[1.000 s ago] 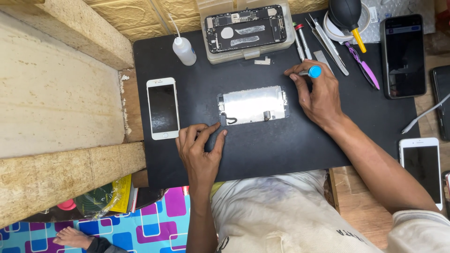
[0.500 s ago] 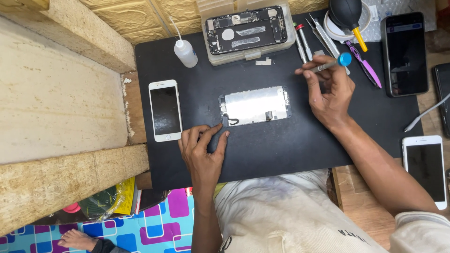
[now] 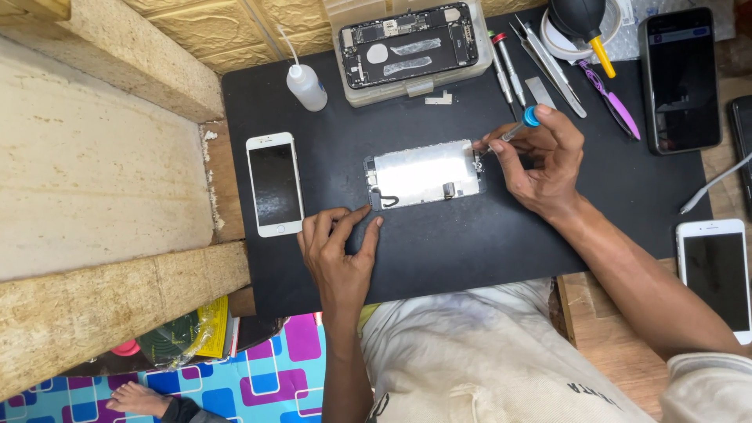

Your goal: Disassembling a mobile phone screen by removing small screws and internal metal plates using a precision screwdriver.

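Observation:
A detached phone screen panel (image 3: 423, 174) lies back side up, its silver shield showing, in the middle of a black mat (image 3: 439, 243). My right hand (image 3: 540, 160) grips a thin screwdriver with a blue cap (image 3: 518, 127), its tip touching the panel's right edge. My left hand (image 3: 338, 251) rests flat on the mat just below the panel's left corner, fingers spread, holding nothing.
A white phone (image 3: 273, 184) lies left of the panel. At the mat's back stand an opened phone body on a plastic box (image 3: 411, 47), a small squeeze bottle (image 3: 305, 84), screwdrivers and tweezers (image 3: 540, 66) and a black air blower (image 3: 580, 19). More phones (image 3: 681, 78) (image 3: 717, 278) lie right.
My right hand picked up the blue-capped screwdriver at the mat's back and brought it down and left to the panel's right edge. My left hand stayed put.

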